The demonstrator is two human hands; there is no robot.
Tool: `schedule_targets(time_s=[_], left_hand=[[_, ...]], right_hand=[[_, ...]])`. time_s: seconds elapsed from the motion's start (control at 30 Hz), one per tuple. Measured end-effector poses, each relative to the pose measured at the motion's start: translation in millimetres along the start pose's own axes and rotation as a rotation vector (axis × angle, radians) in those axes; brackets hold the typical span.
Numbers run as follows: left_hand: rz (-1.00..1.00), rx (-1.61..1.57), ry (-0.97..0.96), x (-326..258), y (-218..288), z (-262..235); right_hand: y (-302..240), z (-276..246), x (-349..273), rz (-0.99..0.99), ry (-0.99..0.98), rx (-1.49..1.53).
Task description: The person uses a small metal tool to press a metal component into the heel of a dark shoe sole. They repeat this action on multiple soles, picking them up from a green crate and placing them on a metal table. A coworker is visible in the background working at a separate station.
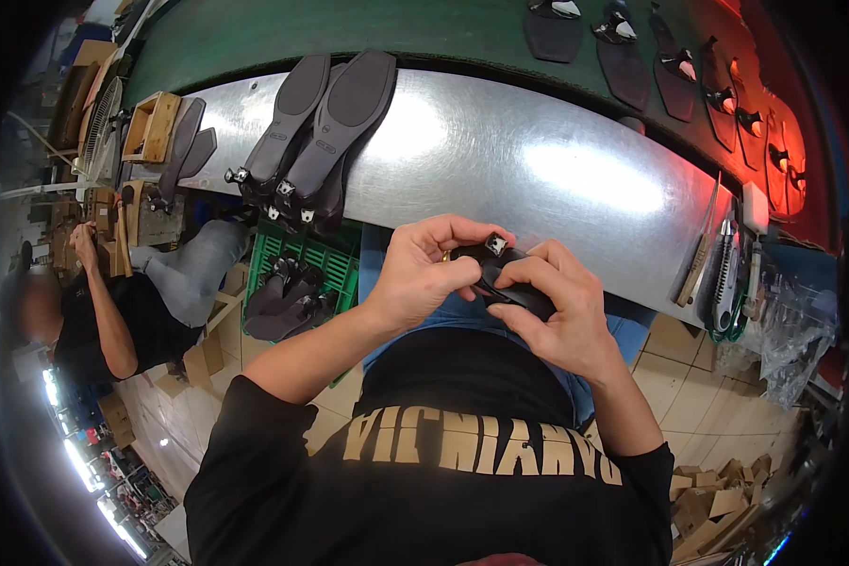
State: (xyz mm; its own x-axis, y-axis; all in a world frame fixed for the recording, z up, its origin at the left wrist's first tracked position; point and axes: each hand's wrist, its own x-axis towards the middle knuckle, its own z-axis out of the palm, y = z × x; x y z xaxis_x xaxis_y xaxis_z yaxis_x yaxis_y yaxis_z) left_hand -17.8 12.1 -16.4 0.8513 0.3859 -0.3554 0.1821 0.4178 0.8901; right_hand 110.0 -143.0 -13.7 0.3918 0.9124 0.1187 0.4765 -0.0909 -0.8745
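Both hands closed around a small black leather shoe upper with a white tag (500, 274), held above the lap, just short of the metal bench edge. Left hand (424, 269) curled over its left end, thumb and fingers pinching the leather. Right hand (557, 311) cupped over its right end, fingers pressing down from above. Long axis of the piece running from upper left to lower right, between the two palms; neither hand clearly nearer, both touching it.

Beyond the left hand, on the shiny sheet-metal workbench (500, 160), a fanned stack of dark grey rubber soles (316, 132), heels hanging over the near edge. Below that stack, left of the left hand, a green plastic slatted crate (335, 259) on the floor holding more black shoe pieces (288, 297). Right of the right hand, a wooden-handled brush (699, 255) on the bench end. Farther out, a green conveyor belt (424, 33) carrying a row of dark soles (632, 57). At far left, a seated co-worker (113, 302).
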Motion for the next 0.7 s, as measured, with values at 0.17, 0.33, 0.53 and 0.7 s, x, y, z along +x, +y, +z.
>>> schedule_targets(time_s=[0.17, 0.33, 0.53, 0.7], left_hand=[[0.039, -0.046, 0.022, 1.5, -0.5, 1.1], [-0.104, -0.183, -0.01, 1.8, 10.2, -2.7], [-0.167, -0.166, -0.088, 3.6, 20.0, -11.6], [-0.232, -0.092, -0.134, 4.9, 13.2, -14.9]], right_hand=[[3.1, 5.9, -0.4, -0.014, 0.093, -0.008], [6.1, 12.9, -3.5, -0.132, 0.204, -0.001], [-2.8, 5.3, -1.3, -0.18, 0.183, 0.019], [-3.3, 8.3, -2.3, -0.086, 0.312, -0.024]])
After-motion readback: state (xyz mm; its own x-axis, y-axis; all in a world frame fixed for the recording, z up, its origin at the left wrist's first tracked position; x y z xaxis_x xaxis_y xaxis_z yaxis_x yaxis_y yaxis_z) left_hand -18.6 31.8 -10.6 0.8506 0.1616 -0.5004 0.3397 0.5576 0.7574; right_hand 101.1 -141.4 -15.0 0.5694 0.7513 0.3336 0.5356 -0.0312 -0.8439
